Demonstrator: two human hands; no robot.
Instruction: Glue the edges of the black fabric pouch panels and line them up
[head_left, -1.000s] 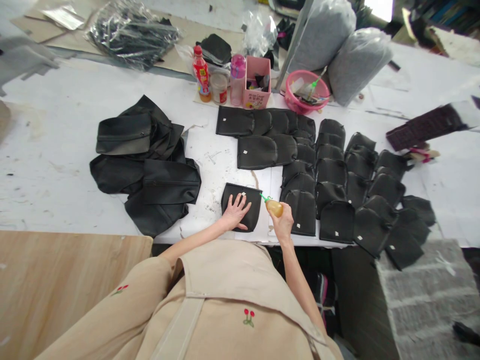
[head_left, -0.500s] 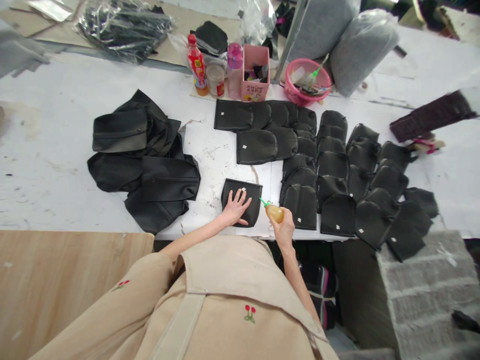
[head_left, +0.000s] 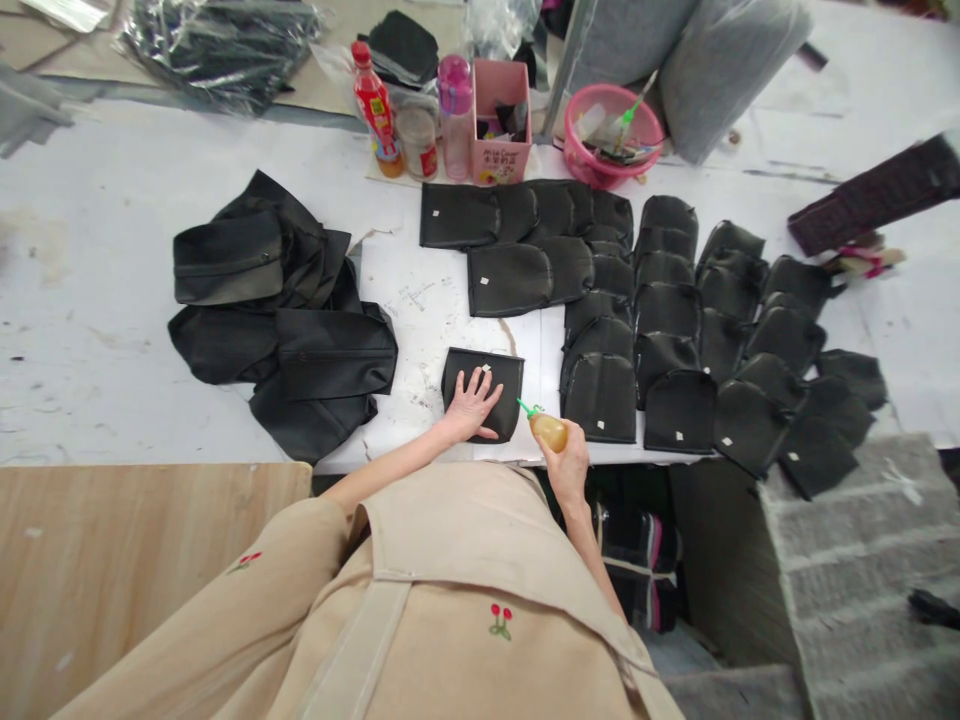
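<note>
My left hand (head_left: 472, 405) lies flat with spread fingers on a black pocket-shaped piece (head_left: 504, 375), which has a small pale tag near its top edge. Wrapped around a squeeze bottle of yellowish liquid (head_left: 548, 431) is my right hand (head_left: 568, 468). The bottle's green nozzle tip points left, at the right edge of the black piece; whether it touches cannot be told. To the right lie overlapping rows of similar black pieces (head_left: 600, 395), several with small pale tags. Loose folded black pieces with zips (head_left: 334, 350) form a pile on the left.
Along the back stand a red-capped drink bottle (head_left: 377, 115), a jar (head_left: 417, 142), a pink bottle (head_left: 455, 120), a pink box (head_left: 501, 160) and a pink basin (head_left: 611, 170). A wooden board (head_left: 150, 560) is at the lower left. Grey fabric (head_left: 870, 570) lies lower right.
The view has shifted slightly, so the table's things appear a little higher. Both hands keep nearly the same place, with the nozzle still by the piece's right edge.
</note>
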